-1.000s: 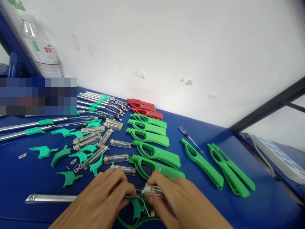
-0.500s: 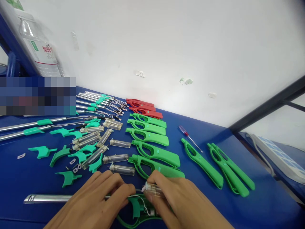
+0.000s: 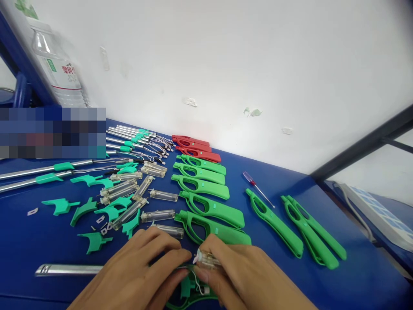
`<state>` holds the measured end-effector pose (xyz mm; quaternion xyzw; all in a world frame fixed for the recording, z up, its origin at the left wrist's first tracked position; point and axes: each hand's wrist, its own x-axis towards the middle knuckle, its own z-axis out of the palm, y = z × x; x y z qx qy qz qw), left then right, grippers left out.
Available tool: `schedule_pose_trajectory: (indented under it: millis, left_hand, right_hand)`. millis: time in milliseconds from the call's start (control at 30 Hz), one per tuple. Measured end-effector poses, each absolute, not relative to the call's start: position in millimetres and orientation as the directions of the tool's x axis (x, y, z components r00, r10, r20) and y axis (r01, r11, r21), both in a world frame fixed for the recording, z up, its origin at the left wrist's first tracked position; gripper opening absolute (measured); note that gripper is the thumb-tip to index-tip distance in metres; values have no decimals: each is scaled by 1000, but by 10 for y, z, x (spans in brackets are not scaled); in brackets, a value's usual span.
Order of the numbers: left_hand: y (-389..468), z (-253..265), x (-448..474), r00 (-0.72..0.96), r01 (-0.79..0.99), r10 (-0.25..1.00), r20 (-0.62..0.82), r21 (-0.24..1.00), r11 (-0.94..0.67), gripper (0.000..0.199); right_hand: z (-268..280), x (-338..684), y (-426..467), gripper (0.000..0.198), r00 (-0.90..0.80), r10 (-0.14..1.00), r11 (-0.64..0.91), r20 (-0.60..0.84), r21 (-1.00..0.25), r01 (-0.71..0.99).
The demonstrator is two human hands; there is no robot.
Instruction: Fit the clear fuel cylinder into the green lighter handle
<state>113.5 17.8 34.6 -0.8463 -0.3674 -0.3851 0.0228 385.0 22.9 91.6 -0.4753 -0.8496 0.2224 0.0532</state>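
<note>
At the near edge my right hand pinches a small clear fuel tank with thumb and fingers. My left hand presses its fingertips on the metal tube and wires where they enter a green lighter shell half, which lies under both hands. The shell is mostly hidden by my fingers. A teal trigger piece and a white wire show inside it.
On the blue table lie rows of green handle shells, red shells, clear tanks, teal triggers, metal tubes and a small screwdriver. A water bottle stands at the back left.
Both hands have closed in slightly over the shell; my left fingertips slid right toward the tank. The view shifted a little.
</note>
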Motion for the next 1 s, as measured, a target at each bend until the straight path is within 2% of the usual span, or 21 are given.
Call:
schedule_pose_trajectory:
  millis: [100, 200, 300, 433, 1000]
  left_hand:
    - [199, 338, 1169, 414, 596, 625, 662, 322, -736, 42]
    - [181, 317, 1169, 395, 602, 627, 672, 327, -729, 32]
    - [155, 276, 1163, 371, 609, 629, 683, 333, -720, 34]
    - [155, 243, 1185, 361, 571, 624, 693, 364, -736, 34]
    - [182, 205, 1217, 364, 564, 617, 698, 362, -742, 44]
  right_hand:
    - [952, 3860, 259, 22, -535, 832, 416, -145, -476, 775]
    - [1017, 3927, 267, 21, -500, 850, 342, -166, -547, 764]
    - [1066, 4012, 240, 12, -473, 867, 310, -156, -576, 757]
    - [1076, 4065, 222, 26, -496, 857, 340, -136, -574, 745]
    - [1069, 4004, 267, 18, -514, 843, 338, -158, -588, 735]
